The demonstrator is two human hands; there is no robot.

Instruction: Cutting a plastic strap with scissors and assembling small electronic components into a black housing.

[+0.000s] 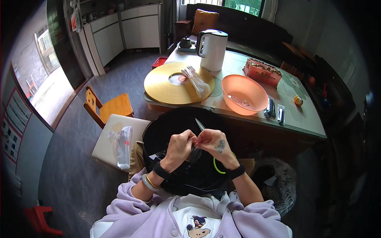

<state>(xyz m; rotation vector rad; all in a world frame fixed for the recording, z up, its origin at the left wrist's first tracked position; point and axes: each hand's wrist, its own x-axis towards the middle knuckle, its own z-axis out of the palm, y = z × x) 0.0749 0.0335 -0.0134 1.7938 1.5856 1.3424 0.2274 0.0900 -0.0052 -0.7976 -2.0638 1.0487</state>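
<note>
Scissors (200, 124) sit near the centre of the head view, their pointed blade rising past the knuckles of the right hand (214, 144) and a lime-green handle loop (216, 164) curving out below that hand. The right hand is curled closed with the scissors tucked in it, thumb and forefinger pinched together toward the left. The left hand (181, 146) is nearly a fist, its fingertips pinched against those of the right; whatever tiny thing may lie between them is too small to make out. Both hands are above a round black container (158, 129) at the middle of the frame. Black wristbands (161, 171) circle both wrists, and bangles (149, 183) ring the left forearm.

Left of centre, clear plastic sleeves (124, 150) lie on a beige stool (104, 147), with a small wooden chair (117, 106) behind it.

Across the upper middle, a table (303, 119) bears a broad yellow flat coil (156, 85) topped by a bundle of white strands (195, 82), a white electric kettle (216, 53), a peach-orange basin (254, 90) with small pieces at its bottom, a pink tissue box (262, 74), small dark packets (281, 114) and a little ball (298, 100). At lower right, clear plastic (286, 188) lines a bin.
</note>
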